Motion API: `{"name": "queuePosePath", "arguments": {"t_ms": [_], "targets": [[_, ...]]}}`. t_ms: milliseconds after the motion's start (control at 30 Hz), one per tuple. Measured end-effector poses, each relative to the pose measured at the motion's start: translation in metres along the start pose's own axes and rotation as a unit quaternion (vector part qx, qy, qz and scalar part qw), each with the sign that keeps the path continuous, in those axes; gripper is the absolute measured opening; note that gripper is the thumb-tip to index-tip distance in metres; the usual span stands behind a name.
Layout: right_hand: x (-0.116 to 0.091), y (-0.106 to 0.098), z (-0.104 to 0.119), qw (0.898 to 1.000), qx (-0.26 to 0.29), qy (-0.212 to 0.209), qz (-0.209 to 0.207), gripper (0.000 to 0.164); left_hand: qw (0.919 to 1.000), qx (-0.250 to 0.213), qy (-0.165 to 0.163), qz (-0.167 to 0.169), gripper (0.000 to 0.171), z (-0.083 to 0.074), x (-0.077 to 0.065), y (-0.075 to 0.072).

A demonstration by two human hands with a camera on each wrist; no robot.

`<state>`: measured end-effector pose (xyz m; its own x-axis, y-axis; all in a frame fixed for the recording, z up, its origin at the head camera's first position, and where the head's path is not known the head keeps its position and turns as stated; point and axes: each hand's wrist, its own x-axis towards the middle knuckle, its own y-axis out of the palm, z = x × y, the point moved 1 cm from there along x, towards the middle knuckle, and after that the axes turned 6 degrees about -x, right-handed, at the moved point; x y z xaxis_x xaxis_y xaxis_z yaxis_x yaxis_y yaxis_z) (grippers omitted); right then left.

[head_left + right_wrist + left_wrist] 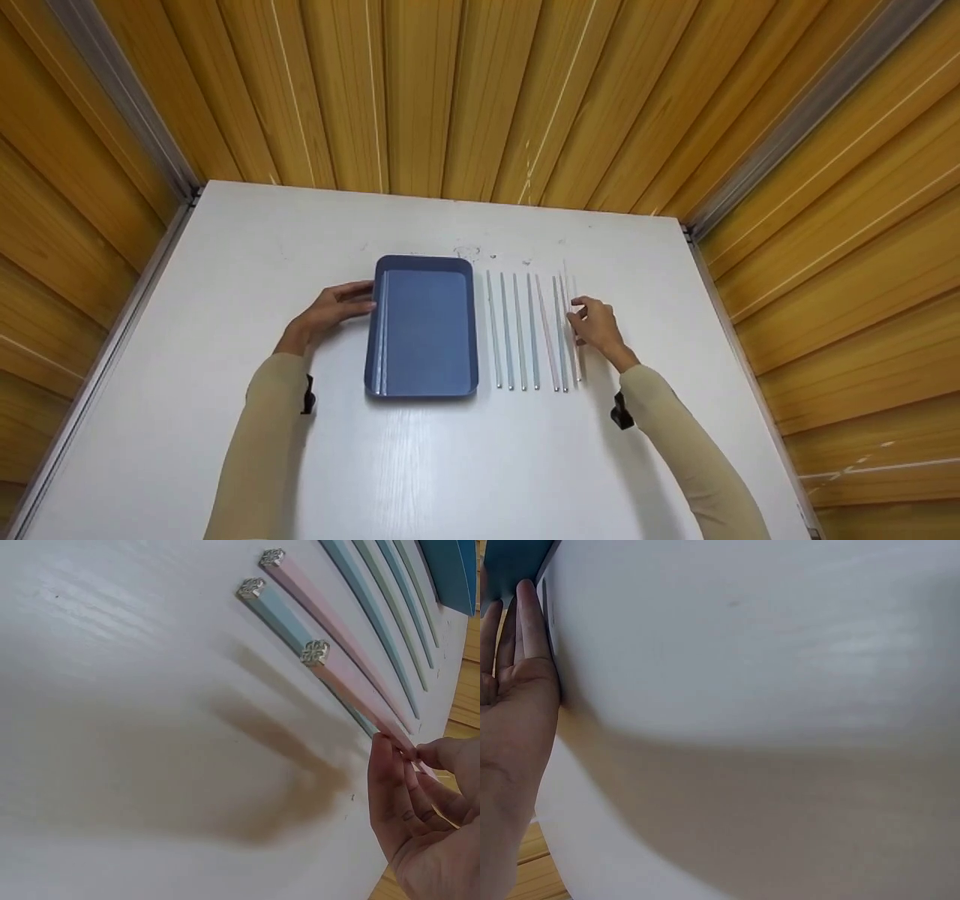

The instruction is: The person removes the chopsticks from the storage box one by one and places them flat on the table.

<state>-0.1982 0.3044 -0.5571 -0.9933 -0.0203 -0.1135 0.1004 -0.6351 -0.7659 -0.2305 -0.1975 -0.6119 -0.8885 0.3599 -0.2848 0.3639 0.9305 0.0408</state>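
A blue rectangular tray (425,330) lies on the white table. My left hand (330,309) rests against its left side, the fingers fairly straight; in the left wrist view that hand (514,675) touches the tray's wall. To the tray's right, several pastel chopsticks (523,330) with silvery ends lie in a row. My right hand (598,324) pinches a pink chopstick (360,694) between thumb and fingers at the row's right end. Its silver-capped end hangs above the table, over a blue chopstick (277,619). Thin pale lines resembling chopsticks run along the tray's left inner side.
The white table (465,465) stretches in front of the tray and to both sides. Wood-patterned panels (420,97) stand behind it and at both sides. Dark scuff marks (466,251) show on the table behind the tray.
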Motion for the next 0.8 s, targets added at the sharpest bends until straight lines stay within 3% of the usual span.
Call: {"name": "queuePosePath", "arguments": {"t_ms": [467, 633, 800], "targets": [[-0.005, 0.010, -0.021, 1.000, -0.014, 0.019, -0.003, 0.036, 0.9996, -0.026, 0.006, 0.008, 0.065, -0.001, 0.000, 0.000], [-0.006, 0.013, -0.024, 0.999, -0.015, 0.035, -0.007, 0.035, 0.9990, -0.042, 0.000, 0.013, 0.065, -0.011, -0.007, 0.006], [-0.007, 0.015, -0.025, 0.999, -0.016, 0.038, -0.015, 0.033, 0.9993, -0.038, -0.001, 0.008, 0.066, -0.006, -0.003, 0.002]]}}
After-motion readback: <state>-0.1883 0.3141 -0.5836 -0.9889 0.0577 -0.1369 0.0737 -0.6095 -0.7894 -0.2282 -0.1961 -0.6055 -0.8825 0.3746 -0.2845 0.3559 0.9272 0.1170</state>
